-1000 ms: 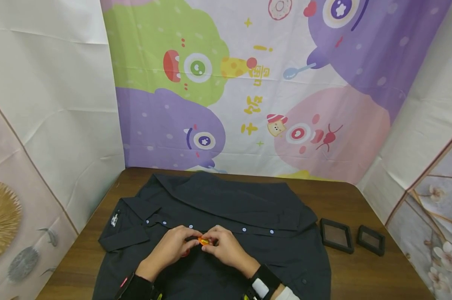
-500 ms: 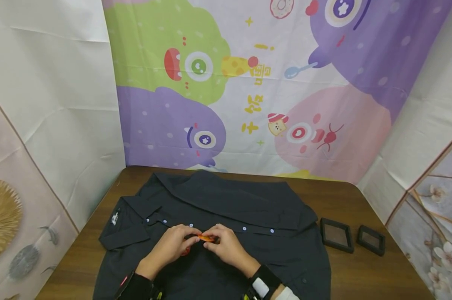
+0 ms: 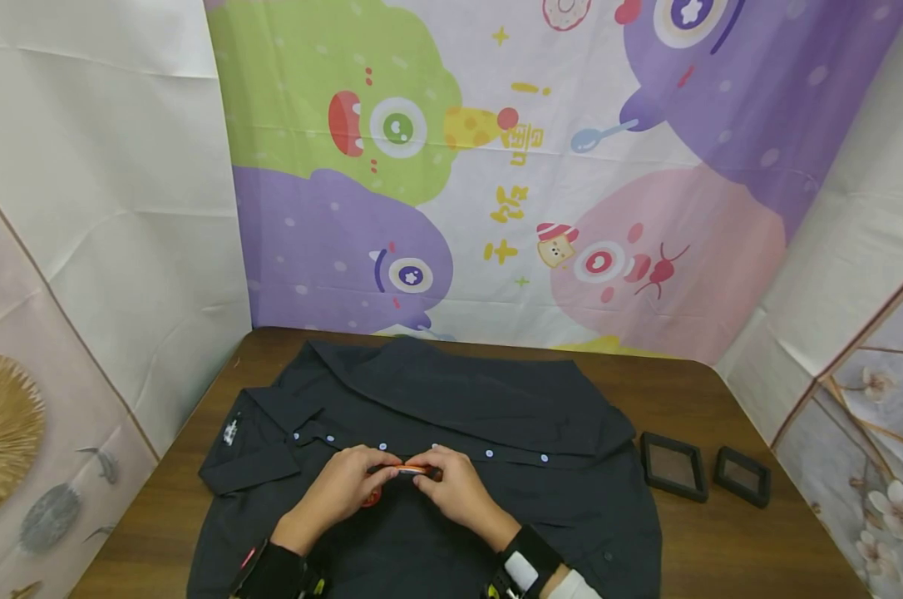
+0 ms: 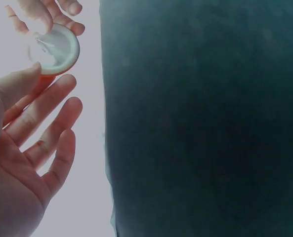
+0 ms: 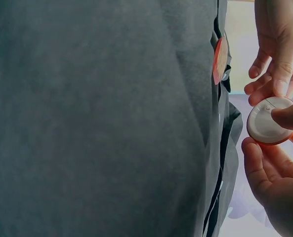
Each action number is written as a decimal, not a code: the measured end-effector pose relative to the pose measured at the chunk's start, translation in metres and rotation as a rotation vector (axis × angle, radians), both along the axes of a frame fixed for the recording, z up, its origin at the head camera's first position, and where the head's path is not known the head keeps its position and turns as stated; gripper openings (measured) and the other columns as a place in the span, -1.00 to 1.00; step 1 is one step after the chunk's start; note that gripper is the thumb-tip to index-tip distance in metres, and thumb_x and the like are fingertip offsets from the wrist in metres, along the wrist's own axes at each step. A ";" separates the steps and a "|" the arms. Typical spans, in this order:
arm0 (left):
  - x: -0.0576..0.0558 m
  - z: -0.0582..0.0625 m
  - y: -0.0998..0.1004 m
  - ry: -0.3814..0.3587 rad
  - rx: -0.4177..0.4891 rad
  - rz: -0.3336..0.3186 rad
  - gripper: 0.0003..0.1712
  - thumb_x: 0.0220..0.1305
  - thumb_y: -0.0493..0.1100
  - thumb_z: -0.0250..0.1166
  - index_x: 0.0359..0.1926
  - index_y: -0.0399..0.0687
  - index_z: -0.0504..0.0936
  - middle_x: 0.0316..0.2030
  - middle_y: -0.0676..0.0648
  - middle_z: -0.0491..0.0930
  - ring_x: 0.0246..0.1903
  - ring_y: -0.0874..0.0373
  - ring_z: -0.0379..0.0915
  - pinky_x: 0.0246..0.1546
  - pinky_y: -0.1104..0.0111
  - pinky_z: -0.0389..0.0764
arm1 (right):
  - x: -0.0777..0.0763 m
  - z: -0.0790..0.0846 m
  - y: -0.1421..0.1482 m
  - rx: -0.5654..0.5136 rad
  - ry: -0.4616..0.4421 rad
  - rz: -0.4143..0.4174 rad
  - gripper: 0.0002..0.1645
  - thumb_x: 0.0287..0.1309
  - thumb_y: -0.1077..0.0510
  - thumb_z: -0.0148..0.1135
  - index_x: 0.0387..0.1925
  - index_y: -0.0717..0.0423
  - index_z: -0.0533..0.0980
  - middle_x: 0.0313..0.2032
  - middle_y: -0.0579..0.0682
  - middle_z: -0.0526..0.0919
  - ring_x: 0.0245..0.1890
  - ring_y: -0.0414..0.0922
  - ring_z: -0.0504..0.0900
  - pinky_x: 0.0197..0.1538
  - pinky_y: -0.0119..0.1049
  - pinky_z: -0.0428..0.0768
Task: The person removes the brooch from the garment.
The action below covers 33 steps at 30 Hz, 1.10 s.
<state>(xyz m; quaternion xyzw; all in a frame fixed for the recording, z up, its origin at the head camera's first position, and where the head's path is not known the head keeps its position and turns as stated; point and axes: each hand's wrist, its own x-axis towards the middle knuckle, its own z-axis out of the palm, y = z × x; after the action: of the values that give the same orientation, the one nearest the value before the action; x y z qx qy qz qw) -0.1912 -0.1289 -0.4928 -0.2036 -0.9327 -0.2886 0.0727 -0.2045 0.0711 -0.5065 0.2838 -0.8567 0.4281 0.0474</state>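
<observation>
Both hands hold a round pin badge (image 3: 412, 471) between them above a dark button-up shirt (image 3: 436, 549). In the left wrist view the badge's silvery back (image 4: 62, 47) shows, its orange rim below. My left hand (image 3: 344, 489) pinches one side of it by thumb and fingertips, the other fingers loosely spread. My right hand (image 3: 455, 492) pinches the opposite side; its thumb lies on the badge's back (image 5: 265, 123) in the right wrist view. A second, red badge (image 3: 372, 497) is on the shirt beside my left hand, partly hidden by it.
The shirt lies on a brown wooden table (image 3: 758, 549), collar toward the back, with several pale buttons across it. Two black frames, a larger one (image 3: 673, 467) and a smaller one (image 3: 742, 477), lie to its right. A cartoon cloth (image 3: 496, 299) hangs behind the table.
The badge has tilted between the fingers: its orange and yellow face showed earlier, and now its thin edge and pale back face the head camera. The hands stay in nearly the same place.
</observation>
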 end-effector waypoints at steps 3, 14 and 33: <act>0.000 0.000 0.000 -0.006 0.000 0.002 -0.87 0.24 -0.09 0.33 -0.23 0.10 0.77 -0.34 0.14 0.73 -0.33 0.21 0.61 -0.30 0.32 0.58 | 0.000 -0.001 0.000 -0.006 -0.010 -0.003 -0.76 0.00 0.38 0.36 -0.24 0.12 0.71 -0.37 -0.01 0.68 -0.46 -0.32 0.47 -0.38 -0.53 0.47; 0.002 0.000 0.001 -0.012 0.006 0.024 -0.89 0.23 -0.09 0.34 -0.26 0.10 0.77 -0.34 0.15 0.72 -0.31 0.21 0.62 -0.27 0.30 0.60 | 0.001 -0.001 -0.001 0.012 -0.019 -0.035 -0.85 0.10 0.28 0.34 -0.24 0.11 0.70 -0.44 -0.09 0.68 -0.50 -0.43 0.42 0.12 -0.19 0.54; 0.001 -0.003 0.002 0.006 0.019 0.026 -0.91 0.23 -0.09 0.34 -0.28 0.11 0.77 -0.35 0.16 0.72 -0.32 0.24 0.62 -0.28 0.32 0.60 | -0.002 -0.001 0.000 -0.032 -0.051 -0.020 -0.89 0.11 0.23 0.37 -0.28 0.14 0.70 -0.37 -0.03 0.73 -0.44 -0.41 0.49 -0.34 -0.52 0.53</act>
<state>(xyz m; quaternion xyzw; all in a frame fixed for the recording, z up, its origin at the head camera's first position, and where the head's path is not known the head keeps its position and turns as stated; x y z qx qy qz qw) -0.1907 -0.1267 -0.4956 -0.1914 -0.9324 -0.2957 0.0811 -0.2060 0.0707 -0.5072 0.2633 -0.8535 0.4483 0.0346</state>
